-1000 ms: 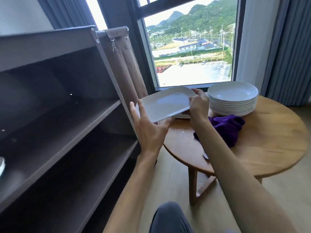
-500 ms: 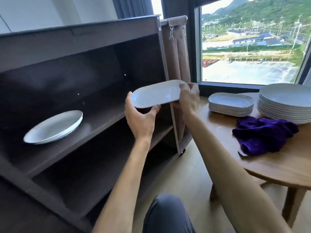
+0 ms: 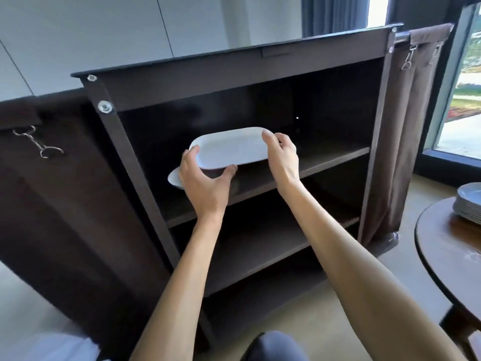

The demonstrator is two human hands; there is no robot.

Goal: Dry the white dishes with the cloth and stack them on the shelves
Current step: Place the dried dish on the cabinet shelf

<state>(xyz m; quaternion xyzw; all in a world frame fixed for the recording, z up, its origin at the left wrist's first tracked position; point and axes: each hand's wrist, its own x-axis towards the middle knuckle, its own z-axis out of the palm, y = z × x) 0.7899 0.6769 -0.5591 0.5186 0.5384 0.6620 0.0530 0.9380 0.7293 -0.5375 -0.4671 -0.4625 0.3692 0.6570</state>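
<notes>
hands both on one white oval platter [image 3: 230,148], mid frame, held just inside the top opening of the dark brown shelf unit [image 3: 242,74]. left hand [image 3: 205,182] grips its left end, thumb curled under the near rim. right hand [image 3: 282,156] curls over the right end. another white dish [image 3: 175,178] sits on the upper shelf [image 3: 325,158], mostly hidden behind the left hand. stack of plates [image 3: 468,204] on the round wooden surface [image 3: 447,254] at the right edge.
</notes>
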